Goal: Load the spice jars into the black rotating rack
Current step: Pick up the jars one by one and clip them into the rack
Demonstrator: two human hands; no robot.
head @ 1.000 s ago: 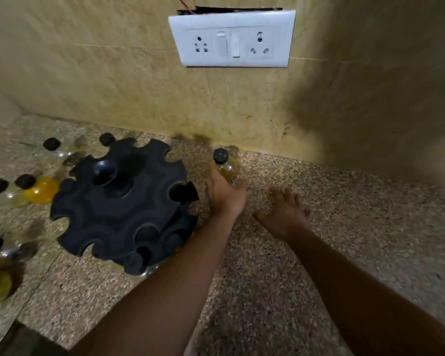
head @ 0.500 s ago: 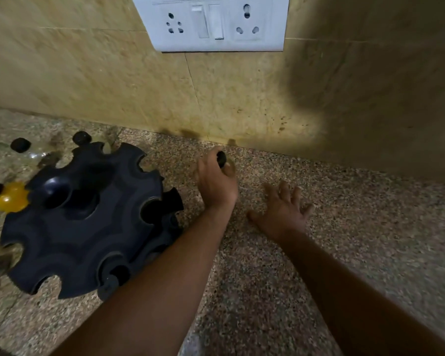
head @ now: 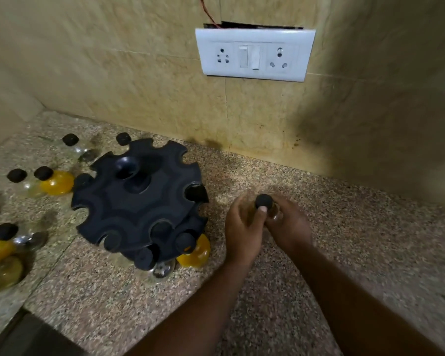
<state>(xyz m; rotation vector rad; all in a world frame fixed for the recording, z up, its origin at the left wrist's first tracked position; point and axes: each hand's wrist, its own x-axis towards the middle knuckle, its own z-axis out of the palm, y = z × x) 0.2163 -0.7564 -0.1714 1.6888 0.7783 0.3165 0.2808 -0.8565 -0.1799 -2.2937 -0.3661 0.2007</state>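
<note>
Head view, looking down at a speckled granite counter (head: 357,253) w/ a beige tiled wall (head: 113,73) behind.

Near centre-right, a black-capped spice jar (head: 263,200) stands upright between both hands, just right of the black rotating rack (head: 139,199) but not touching it. The left hand (head: 242,227) curls round the jar's left side, thumb tip on the near edge of the cap. The right hand (head: 289,224) wraps the jar's right side, fingers curled on the glass, so most of the jar body is hidden. Can't tell if the jar's base is on the counter or lifted.

The rack sits left of the hands, tilted in the wide-angle view, w/ notched slots round its rim. Some near and right slots have jars in them: a yellow-filled jar (head: 194,253) at the near right and a clear jar (head: 162,269) at the near edge.

Loose jars (head: 58,182) w/ black caps stand far left of the rack, some yellow, some clear.

On the wall, far right of centre, a white socket plate (head: 254,53) w/ two sockets and switches; a red wire (head: 208,11) runs up from its top edge.
</note>
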